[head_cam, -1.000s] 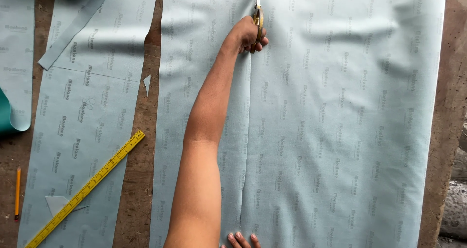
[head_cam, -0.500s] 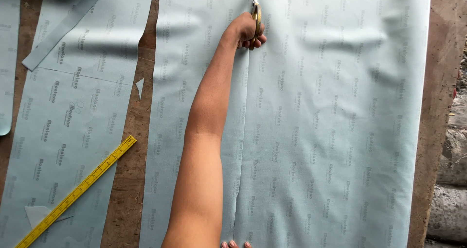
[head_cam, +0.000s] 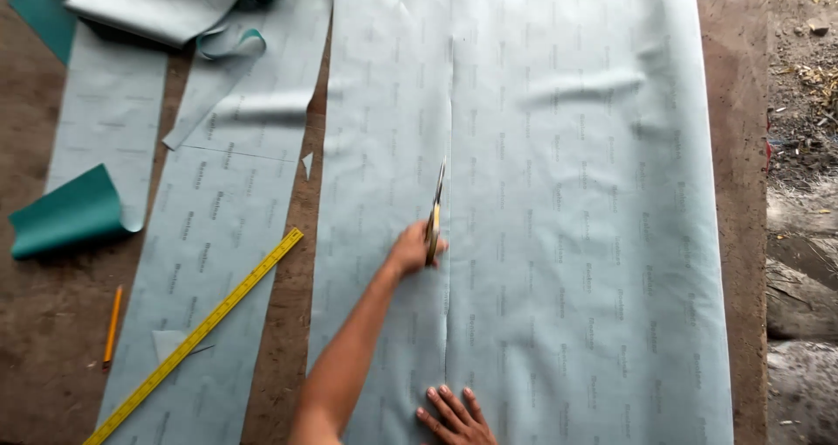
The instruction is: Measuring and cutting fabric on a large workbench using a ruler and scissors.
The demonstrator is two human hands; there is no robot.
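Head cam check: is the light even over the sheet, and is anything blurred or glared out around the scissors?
Head view: light is soft and even over the pale sheet, no glare, only faint shading along its wrinkles; the scissors and the right hand are slightly soft; the left hand is cut off by the bottom edge; the yellow ruler reads sharp.

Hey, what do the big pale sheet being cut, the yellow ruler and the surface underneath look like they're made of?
Pale sheet: looks like flexible coated fabric or vinyl; it ripples softly, and a turned-up piece shows a teal face.
Yellow ruler: rigid and straight, probably painted metal or plastic; cannot tell which.
Surface: brown, matt and rough, possibly worn board or packed earth.
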